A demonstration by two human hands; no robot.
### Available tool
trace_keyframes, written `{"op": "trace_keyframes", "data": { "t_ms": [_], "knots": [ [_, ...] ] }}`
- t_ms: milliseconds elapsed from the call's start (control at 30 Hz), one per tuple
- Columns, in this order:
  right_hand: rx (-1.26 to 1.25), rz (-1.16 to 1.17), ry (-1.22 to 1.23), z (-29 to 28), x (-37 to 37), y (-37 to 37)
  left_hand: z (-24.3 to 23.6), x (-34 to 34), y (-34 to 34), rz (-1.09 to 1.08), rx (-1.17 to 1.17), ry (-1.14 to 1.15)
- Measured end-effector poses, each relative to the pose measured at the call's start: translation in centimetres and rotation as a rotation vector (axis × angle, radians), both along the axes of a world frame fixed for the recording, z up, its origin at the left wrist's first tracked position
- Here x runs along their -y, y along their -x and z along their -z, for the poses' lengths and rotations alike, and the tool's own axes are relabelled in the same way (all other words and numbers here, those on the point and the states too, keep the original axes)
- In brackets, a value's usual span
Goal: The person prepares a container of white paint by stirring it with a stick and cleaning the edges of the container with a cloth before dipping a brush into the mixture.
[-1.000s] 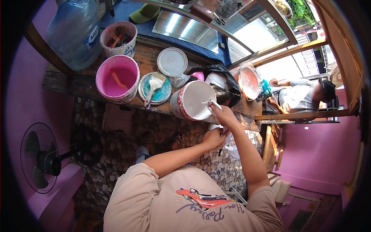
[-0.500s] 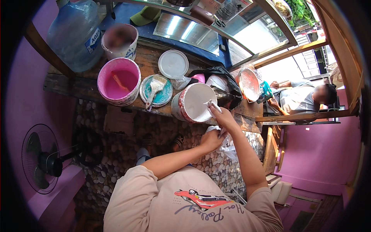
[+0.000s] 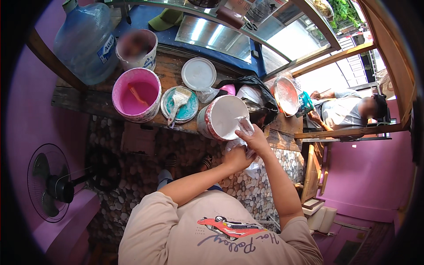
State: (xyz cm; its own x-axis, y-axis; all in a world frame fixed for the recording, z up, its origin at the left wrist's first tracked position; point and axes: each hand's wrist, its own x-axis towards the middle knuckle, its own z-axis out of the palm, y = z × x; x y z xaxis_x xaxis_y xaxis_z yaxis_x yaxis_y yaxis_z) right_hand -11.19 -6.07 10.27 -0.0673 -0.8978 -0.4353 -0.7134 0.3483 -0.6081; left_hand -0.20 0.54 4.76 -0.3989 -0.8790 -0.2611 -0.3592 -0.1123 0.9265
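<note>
In the head view, a white bucket with a red-marked side (image 3: 223, 114) stands at the table's front edge, pale inside. My right hand (image 3: 255, 142) is at its right rim, pinching a crumpled white plastic or cloth piece (image 3: 244, 124). My left hand (image 3: 236, 158), just below the bucket, is closed on white crumpled plastic (image 3: 251, 168) that hangs down. Left of the bucket, a paint-smeared brush (image 3: 177, 101) lies on a turquoise-stained lid (image 3: 190, 108). A pail of pink paint (image 3: 124, 104) with an orange stick stands farther left. A white lid (image 3: 198, 71) lies behind.
A water jug (image 3: 81, 48), a second pail (image 3: 148, 55), a black bag (image 3: 265, 99) and an orange-stained tub (image 3: 287, 95) share the wooden table (image 3: 97, 97). A person (image 3: 344, 110) is beyond the right opening. A fan (image 3: 57, 190) is at left, a glass-fronted case at back.
My left hand has moved slightly left, with its plastic now up under the bucket. My right hand has shifted slightly down and right at the rim. The view has shifted slightly.
</note>
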Motion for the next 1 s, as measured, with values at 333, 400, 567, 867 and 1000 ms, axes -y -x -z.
{"op": "trace_keyframes", "data": {
  "t_ms": [333, 400, 567, 867, 1000],
  "knots": [
    [0.157, 0.027, 0.094, 0.0, -0.9, -1.0, 0.3, 0.6, 0.1, -0.093, 0.031, 0.084],
    [0.16, 0.034, 0.082, 0.2, -0.9, -0.7, -0.1, 0.5, 0.0, -0.072, 0.032, 0.089],
    [0.195, 0.049, 0.047, -0.4, -1.4, -1.0, 0.5, 0.0, 0.0, -0.13, -0.047, 0.17],
    [0.353, 0.11, -0.131, -0.6, -1.9, -0.2, -0.3, -1.5, -0.5, -0.283, -0.152, 0.066],
    [0.561, 0.263, -0.154, 0.3, -2.0, -0.2, 0.8, -1.9, -0.9, -0.271, -0.079, 0.127]
  ]
}}
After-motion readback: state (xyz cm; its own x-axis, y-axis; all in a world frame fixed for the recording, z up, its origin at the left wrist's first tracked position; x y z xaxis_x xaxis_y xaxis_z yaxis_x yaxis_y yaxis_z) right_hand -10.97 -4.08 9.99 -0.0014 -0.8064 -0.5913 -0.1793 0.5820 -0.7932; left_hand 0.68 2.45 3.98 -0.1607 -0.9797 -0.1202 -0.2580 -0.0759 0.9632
